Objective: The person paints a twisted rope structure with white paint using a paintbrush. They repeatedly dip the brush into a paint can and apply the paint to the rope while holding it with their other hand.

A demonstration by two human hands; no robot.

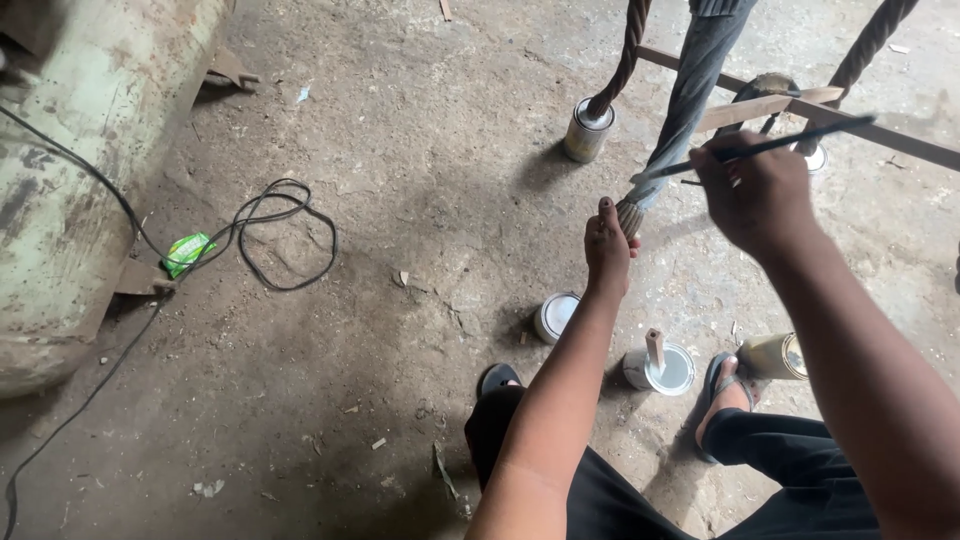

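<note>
My left hand (607,248) grips the lower end of a twisted, grey-painted furniture leg (690,90) that slants up to the top of the view. My right hand (755,192) holds a thin dark paintbrush (790,143) whose bristles touch that leg near its lower part. A second twisted leg (628,50), still brown, stands in a tin can (588,130). Wooden crossbars (880,135) join the legs at the right. On the floor by my feet sits an open paint tin with a wooden stir stick (660,368) and a round tin lid (553,316).
A yellowish can (778,356) lies on its side by my right foot. A large pale green tank (75,170) fills the left edge, with a black cable (285,235) coiled on the dusty concrete floor and a green wrapper (186,250) beside it.
</note>
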